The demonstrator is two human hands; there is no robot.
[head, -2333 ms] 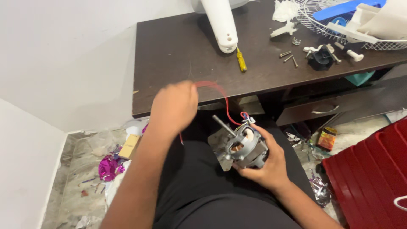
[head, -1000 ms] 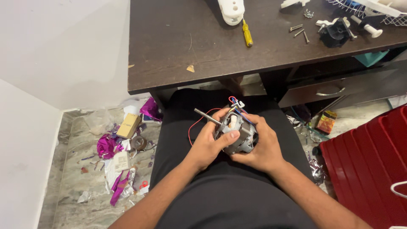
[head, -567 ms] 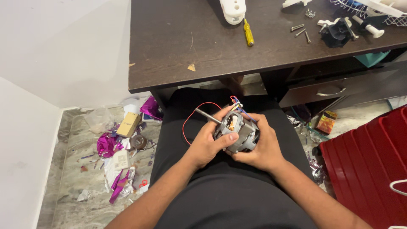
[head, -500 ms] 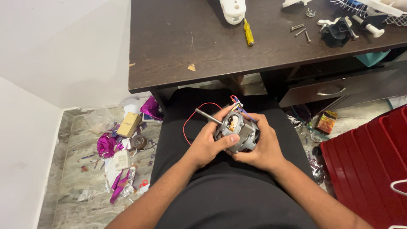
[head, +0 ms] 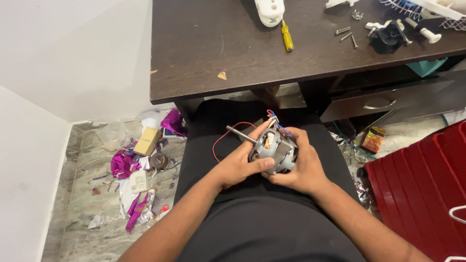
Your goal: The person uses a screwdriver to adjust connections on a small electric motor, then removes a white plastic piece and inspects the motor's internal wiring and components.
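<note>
Dark desk ahead carries yellow screwdriver and loose screws; your left hand and right hand both closed around grey fan motor over lap; motor out of housing, red wire loose, shaft bare; refitting undone.

Both forearms reached forward over the lap, the left hand and right hand cupped close together, fingers curled inward, left thumb pressed across, wrists slightly bent.

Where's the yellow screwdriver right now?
The yellow screwdriver lies on the dark desk, top centre of the head view, beside the white plastic housing.
</note>
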